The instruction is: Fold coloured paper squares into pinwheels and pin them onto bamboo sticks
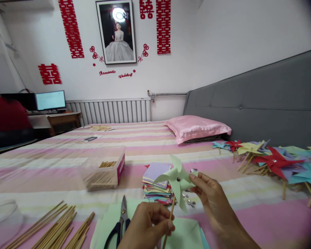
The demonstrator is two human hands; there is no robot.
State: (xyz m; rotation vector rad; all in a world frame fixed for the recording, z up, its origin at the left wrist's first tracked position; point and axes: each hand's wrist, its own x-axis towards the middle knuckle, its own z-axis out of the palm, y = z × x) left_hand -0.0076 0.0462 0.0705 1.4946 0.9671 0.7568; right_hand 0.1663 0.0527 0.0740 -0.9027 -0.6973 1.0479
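"Starting big, what takes up most of the room?"

"A bed with a striped pink, cream and tan cover. Along the right runs a grey padded headboard."

"And on the bed?"

"Near the headboard, a heap of pinwheels in red, blue, yellow and purple, some with sticks showing beneath. Beyond them lies a shiny pink pillow. Left of the middle stands a clear box with short sticks inside."

"Closer to the person?"

"Several loose sticks lie at the lower left. Beside them are pale green sheets, with dark-handled scissors resting on top, blades pointing away. Just past the sheets is a stack of coloured paper squares, purple uppermost."

"What about the hands?"

"Both are busy. The right hand pinches the right-hand blade of a pale green pinwheel, which is held up in front of the stack. The left hand grips a thin stick between thumb and fingers."

"Is that stick joined to the pinwheel?"

"Can't tell; its upper end goes out of sight at the blades."

"Anything smaller?"

"Little shiny metal pieces on the cover, between stack and right hand, and a dark dot at the pinwheel's centre."
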